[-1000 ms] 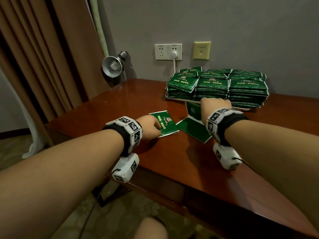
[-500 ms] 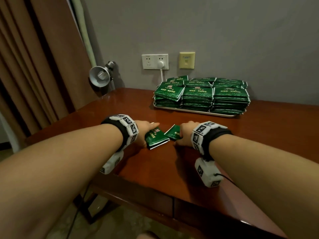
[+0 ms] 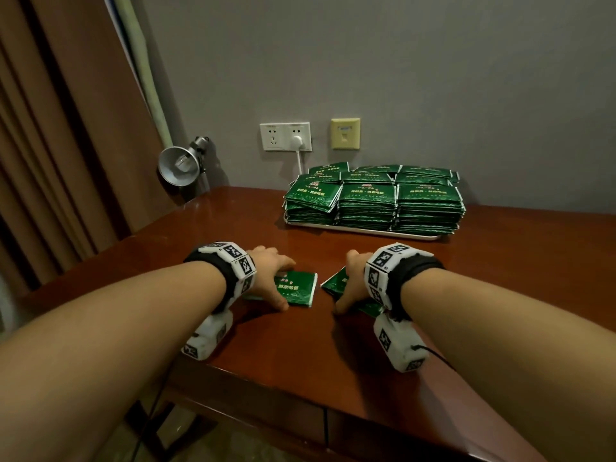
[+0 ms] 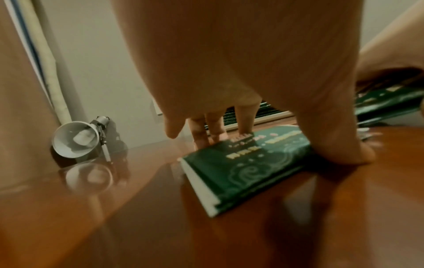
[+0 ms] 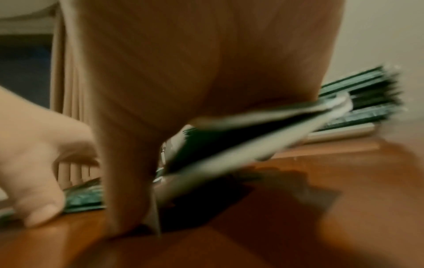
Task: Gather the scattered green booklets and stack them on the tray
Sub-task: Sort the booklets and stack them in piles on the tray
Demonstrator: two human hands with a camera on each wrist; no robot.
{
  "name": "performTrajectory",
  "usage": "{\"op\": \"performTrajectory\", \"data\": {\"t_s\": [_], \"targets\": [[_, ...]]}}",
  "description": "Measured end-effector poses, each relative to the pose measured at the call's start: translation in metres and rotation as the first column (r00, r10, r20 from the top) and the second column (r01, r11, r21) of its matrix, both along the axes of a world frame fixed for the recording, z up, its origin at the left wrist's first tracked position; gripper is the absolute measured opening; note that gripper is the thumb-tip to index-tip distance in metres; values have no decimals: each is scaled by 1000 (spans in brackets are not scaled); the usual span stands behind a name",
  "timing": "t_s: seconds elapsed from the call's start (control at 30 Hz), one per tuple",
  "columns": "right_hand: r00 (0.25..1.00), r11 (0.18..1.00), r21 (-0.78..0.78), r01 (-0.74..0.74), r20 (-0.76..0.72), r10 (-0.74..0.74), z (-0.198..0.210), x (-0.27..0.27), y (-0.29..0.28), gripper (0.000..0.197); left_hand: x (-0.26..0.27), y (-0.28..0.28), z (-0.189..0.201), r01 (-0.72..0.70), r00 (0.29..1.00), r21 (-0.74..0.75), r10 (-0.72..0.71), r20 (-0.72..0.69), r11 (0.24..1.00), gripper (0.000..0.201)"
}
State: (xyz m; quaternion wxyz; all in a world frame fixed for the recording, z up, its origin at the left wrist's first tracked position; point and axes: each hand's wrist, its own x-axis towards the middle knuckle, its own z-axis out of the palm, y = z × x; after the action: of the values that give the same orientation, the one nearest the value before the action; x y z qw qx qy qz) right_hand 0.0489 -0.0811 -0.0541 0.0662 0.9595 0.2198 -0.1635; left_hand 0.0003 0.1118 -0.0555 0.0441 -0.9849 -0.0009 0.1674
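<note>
Several tall stacks of green booklets (image 3: 370, 200) fill a metal tray (image 3: 363, 229) at the back of the brown table (image 3: 300, 355). Near the front, my left hand (image 3: 281, 281) grips one flat green booklet (image 3: 298, 288), fingers on its far edge and thumb on its near edge; the left wrist view shows this booklet (image 4: 247, 163) lying on the wood. To its right, my right hand (image 3: 346, 283) holds a few more green booklets (image 3: 335, 281). In the blurred right wrist view these booklets (image 5: 229, 143) are tilted, with one side off the table.
A silver clamp lamp (image 3: 178, 166) sits at the table's back left corner. A wall socket (image 3: 285, 136) with a white plug and cord is above the tray. Brown curtains (image 3: 66, 135) hang at the left. The table's front edge (image 3: 266, 391) is just below my wrists.
Both hands have drawn back from the tray towards me. The right hand brought its booklets along and now has them tilted up. The left booklet has slid nearer and turned.
</note>
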Motion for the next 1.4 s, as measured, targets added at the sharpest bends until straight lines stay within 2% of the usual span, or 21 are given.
{"op": "performTrajectory", "data": {"t_s": [0.07,0.17,0.3,0.37,0.47,0.67,0.8,0.9,1.03,1.23,1.4], "targets": [[1000,999,36,16,-17,-15,-3,-2,-2,103,-3,-7,-2,-30,999,16,29,17,999,87],[999,994,111,21,-38,-17,-5,-3,-4,86,-4,-14,-7,-66,995,-62,70,68,996,76],[996,983,180,-39,82,25,-3,-6,-10,73,-5,-26,-13,-54,990,-116,68,124,992,66],[992,983,173,-58,119,38,-2,-5,-14,68,-6,-29,-14,-55,990,-134,72,122,989,72],[991,982,174,-69,125,47,5,0,-21,61,-4,-30,-5,-63,990,-157,82,119,986,96],[989,961,257,-100,134,68,30,23,-35,52,20,-22,39,-16,969,-113,43,242,994,92],[980,950,291,-114,191,59,56,53,-40,47,55,-12,72,-4,956,-88,30,292,996,94],[967,943,314,-114,251,34,74,84,-44,42,90,-4,95,-10,941,-96,42,335,995,88],[966,946,312,-85,258,2,90,132,-43,42,144,8,113,-9,932,-98,44,359,995,85],[954,949,315,-23,291,-73,124,217,-37,44,226,21,122,13,945,-174,45,324,985,81],[961,975,223,18,264,-78,122,285,-20,42,283,25,110,5,977,-213,40,207,977,79]]}}
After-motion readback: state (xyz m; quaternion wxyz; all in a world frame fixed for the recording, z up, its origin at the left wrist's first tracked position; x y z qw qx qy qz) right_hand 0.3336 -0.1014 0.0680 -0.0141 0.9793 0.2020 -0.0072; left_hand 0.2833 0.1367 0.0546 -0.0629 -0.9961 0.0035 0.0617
